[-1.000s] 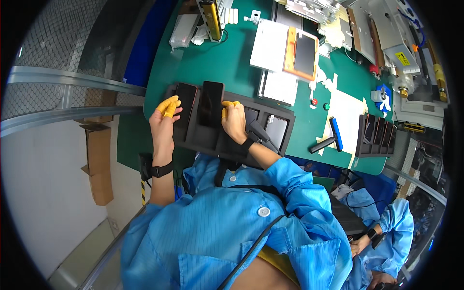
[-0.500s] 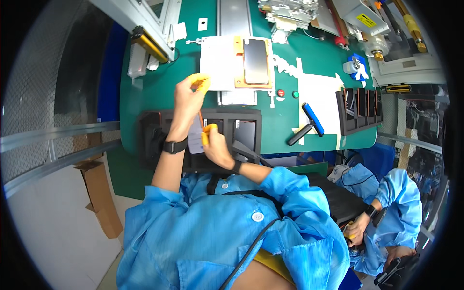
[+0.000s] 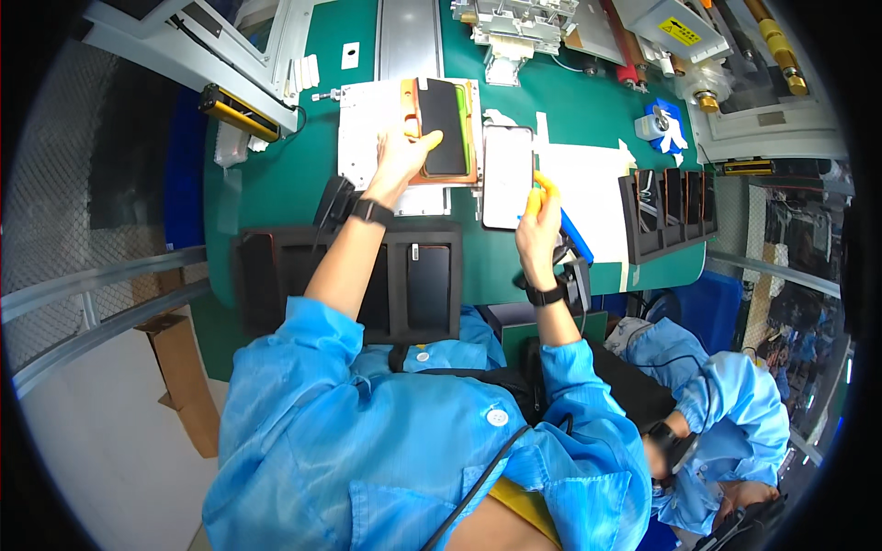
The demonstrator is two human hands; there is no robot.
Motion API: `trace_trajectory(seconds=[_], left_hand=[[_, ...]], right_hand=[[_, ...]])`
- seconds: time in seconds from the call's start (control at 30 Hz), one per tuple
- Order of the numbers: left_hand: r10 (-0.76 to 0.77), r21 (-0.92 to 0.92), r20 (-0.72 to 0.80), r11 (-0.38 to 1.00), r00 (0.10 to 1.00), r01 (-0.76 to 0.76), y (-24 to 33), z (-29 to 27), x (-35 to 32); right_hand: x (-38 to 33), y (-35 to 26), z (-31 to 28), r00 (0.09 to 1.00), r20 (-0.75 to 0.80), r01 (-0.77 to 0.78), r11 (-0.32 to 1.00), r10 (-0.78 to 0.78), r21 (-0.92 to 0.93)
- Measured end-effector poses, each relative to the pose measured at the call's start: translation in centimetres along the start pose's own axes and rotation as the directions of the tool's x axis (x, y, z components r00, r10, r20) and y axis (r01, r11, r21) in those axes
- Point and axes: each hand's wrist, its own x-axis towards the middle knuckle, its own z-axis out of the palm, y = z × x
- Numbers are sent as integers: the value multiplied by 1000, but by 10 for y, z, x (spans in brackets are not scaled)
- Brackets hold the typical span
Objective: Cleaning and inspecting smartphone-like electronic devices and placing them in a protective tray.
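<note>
My left hand [image 3: 398,163], with yellow finger covers, grips the near left edge of a dark phone [image 3: 443,124]. The phone sits slightly askew over an orange holder [image 3: 410,108] on a white plate [image 3: 360,129], and a green strip shows along its right side. My right hand [image 3: 540,225], also with yellow finger covers, holds a pale-faced, phone-sized panel [image 3: 508,174] with rounded corners and a dark rim by its right edge. This panel is just right of the plate. A blue roller [image 3: 576,237] lies partly hidden by my right hand.
Before me lies a black foam tray [image 3: 397,275] with dark phones in its slots. Another foam tray [image 3: 643,220] with phones stands at the right. A metal fixture [image 3: 514,37] is at the back. A co-worker's blue sleeve [image 3: 744,395] shows at lower right.
My left hand has moved from above the near tray to the phone at the holder, which now sits askew. My right hand has gone from the tray to the right, holding the pale panel.
</note>
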Motion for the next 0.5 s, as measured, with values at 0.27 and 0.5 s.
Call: trace_trajectory(seconds=[0.27, 0.5], left_hand=[[-142, -712, -32, 698, 989, 77, 27, -81, -76], [-112, -878, 88, 460, 990, 130, 10, -125, -129]], right_hand=[[40, -28, 59, 998, 35, 54, 986, -60, 155], [49, -31, 70, 988, 50, 137, 973, -148, 187]])
